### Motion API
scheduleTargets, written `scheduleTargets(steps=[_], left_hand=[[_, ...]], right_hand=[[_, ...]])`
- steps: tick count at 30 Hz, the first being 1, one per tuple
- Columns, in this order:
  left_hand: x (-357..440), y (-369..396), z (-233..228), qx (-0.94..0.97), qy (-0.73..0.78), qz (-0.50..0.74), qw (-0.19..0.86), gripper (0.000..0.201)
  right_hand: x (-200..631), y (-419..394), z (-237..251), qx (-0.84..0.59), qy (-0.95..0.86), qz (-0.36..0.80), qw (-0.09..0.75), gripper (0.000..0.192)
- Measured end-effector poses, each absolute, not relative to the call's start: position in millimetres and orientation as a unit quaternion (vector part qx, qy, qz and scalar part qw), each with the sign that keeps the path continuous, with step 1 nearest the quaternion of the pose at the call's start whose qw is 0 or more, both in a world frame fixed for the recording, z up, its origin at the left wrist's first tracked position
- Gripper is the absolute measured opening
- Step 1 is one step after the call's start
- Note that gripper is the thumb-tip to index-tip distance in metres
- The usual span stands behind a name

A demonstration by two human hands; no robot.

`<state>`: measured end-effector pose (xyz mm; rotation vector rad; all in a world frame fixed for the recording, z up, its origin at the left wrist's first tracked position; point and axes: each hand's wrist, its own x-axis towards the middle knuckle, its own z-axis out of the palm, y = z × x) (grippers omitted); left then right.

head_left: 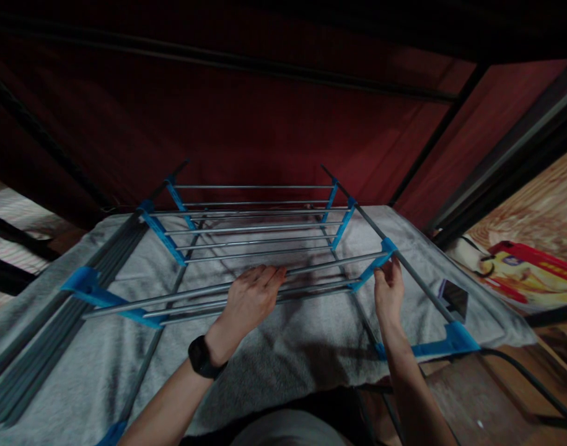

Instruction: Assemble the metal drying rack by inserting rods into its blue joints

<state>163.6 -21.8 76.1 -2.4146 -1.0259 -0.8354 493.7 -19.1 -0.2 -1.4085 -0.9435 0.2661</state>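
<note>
The person's left hand (255, 292) is closed over the middle of a grey tube (311, 267), so the tube lies directly under the fingers, its long axis running left to right across the frame and slanting slightly farther away toward the right. Its right end meets the top of a blue right bracket (371, 271), where the right hand (389, 291) is, thumb and fingers against the plastic; how firmly they close cannot be told. The tube's left end, with no hand near it, crosses the blue left bracket (104, 297) and shows past its outer side. Below the tube, parallel rungs span the same two brackets. On the far side, more rungs (259, 228) fill the frame, leaving little room that way, and a bundle of tubes (64, 328) crowds the left edge. The openest room is near: bare grey cloth (283, 353) between the tube and the body. Right of the side pole (420, 283), a dark phone-like object (454, 300) lies near the cloth's edge.
</note>
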Motion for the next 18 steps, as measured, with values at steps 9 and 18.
scheduleTargets(steps=[9, 18], left_hand=[[164, -22, 82, -0.865, -0.376, -0.277, 0.182, 0.018], [164, -19, 85, -0.871, -0.385, -0.263, 0.153, 0.016]], right_hand=[[485, -20, 5, -0.629, -0.426, 0.095, 0.643, 0.053], [488, -23, 8, -0.634, -0.419, 0.098, 0.643, 0.054]])
